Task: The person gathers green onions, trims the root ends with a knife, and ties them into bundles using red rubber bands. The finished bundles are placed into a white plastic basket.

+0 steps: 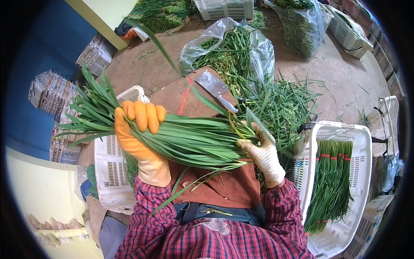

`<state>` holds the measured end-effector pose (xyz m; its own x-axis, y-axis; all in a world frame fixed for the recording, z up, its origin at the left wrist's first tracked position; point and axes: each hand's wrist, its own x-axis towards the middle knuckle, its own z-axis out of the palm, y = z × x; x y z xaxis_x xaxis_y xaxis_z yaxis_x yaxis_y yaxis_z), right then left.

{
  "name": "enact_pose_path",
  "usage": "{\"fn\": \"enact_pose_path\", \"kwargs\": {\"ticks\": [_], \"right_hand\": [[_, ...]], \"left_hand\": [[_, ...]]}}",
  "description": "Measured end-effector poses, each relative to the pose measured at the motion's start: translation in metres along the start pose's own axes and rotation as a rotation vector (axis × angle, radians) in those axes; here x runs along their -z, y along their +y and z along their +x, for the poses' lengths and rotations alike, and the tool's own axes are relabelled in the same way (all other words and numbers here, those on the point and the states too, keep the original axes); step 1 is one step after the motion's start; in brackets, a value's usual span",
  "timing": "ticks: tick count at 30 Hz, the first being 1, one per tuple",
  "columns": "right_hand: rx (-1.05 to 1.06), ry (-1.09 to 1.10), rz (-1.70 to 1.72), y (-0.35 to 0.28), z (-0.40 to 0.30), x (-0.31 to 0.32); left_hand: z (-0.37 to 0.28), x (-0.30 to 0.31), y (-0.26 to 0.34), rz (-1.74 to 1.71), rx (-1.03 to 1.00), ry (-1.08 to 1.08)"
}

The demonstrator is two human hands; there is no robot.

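A thick bundle of long, flat green leaves, like Chinese chives (194, 139), lies sideways across my lap, held up by both hands. My left hand (140, 132), in an orange rubber glove, wraps around it near the fanned-out leaf end. My right hand (262, 150), in a pale, stained glove, grips the other end beside a yellowish band (235, 126). A few loose leaves hang below and one sticks up, blurred. Just beyond the bundle, a cleaver (213, 87) rests on a reddish-brown board (168, 97) with a red strip (185, 97) on it.
At right a white plastic crate (364, 168) holds red-banded green bundles (333, 181). Another white crate (111, 168) stands at left. Beyond the board are an open plastic bag (263, 55) of leaves and a heap of loose leaves (281, 106). Stacked crates (55, 94) stand far left.
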<state>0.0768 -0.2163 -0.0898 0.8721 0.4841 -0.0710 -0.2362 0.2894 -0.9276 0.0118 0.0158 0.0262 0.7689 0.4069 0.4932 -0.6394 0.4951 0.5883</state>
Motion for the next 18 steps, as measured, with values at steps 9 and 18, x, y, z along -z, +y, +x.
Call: {"fn": "enact_pose_path", "kwargs": {"ticks": [9, 18], "right_hand": [[0.248, 0.088, -0.572, 0.004, 0.001, 0.005], [0.129, 0.35, -0.699, 0.086, 0.02, 0.11]], "left_hand": [[-0.007, 0.004, 0.007, -0.003, 0.002, 0.041], [-0.002, -0.005, 0.038, -0.085, -0.097, -0.031]]}}
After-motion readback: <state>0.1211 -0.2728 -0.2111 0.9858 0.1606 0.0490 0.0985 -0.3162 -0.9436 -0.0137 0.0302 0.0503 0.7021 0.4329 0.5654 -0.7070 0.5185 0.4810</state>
